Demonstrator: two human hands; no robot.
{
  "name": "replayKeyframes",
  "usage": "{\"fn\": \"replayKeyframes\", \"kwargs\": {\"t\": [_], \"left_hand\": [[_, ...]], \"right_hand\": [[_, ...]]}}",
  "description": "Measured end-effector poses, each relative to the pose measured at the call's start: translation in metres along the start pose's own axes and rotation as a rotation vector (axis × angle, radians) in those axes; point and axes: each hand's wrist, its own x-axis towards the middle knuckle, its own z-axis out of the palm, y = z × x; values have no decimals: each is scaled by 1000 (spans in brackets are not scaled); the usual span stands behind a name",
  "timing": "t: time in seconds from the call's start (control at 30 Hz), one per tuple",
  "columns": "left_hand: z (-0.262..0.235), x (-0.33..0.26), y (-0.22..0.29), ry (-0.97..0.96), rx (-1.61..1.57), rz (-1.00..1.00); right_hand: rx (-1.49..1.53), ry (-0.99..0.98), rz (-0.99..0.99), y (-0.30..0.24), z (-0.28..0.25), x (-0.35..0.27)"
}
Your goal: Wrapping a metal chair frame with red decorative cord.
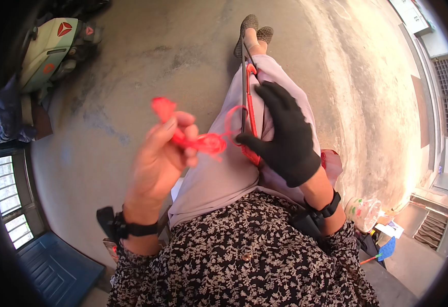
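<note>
My bare left hand [157, 148] pinches a small bundle of red ribbon [211, 144], with a bunched end standing up past the thumb. From the bundle a loop of the ribbon runs to a long frame of thin black rods [244, 87] lying along my lap and legs. Red wrapping [251, 110] covers part of one rod. Over the frame's right side hovers my right hand [285, 135] in a black glove, its fingers stretched out and thumb apart. The thumb tip is beside the ribbon and the black rod; whether it touches them I cannot tell.
A parked scooter [47, 56] stands far left, above a dark blue mat or panel [60, 268]. By my right side are a clear plastic bag [363, 212], a blue fly swatter [386, 249] and a red item [331, 163]. Concrete floor [147, 30] surrounds my legs.
</note>
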Motion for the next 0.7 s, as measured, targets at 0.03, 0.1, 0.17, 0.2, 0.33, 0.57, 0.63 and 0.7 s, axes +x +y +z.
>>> {"fn": "replayKeyframes", "kwargs": {"t": [0.03,0.1,0.17,0.2,0.33,0.57,0.63,0.7], "left_hand": [[5,-11,8,-135,-27,43],[15,-26,23,-267,-50,86],[24,-34,34,-188,157,310],[28,-35,31,54,290,433],[12,-20,17,158,619,383],[33,20,-77,44,1220,431],[32,22,-79,104,1230,373],[28,23,-80,169,1238,316]], "right_hand": [[-159,-44,-192,-5,2,6],[-75,-27,-342,-10,8,11],[647,-282,11,-15,7,7],[824,-454,273,-21,-10,11],[1298,-409,516,-6,-23,-1],[1576,-238,718,1,-11,-24],[1640,-247,680,7,-10,-29],[485,-301,-115,11,-11,-30]]}}
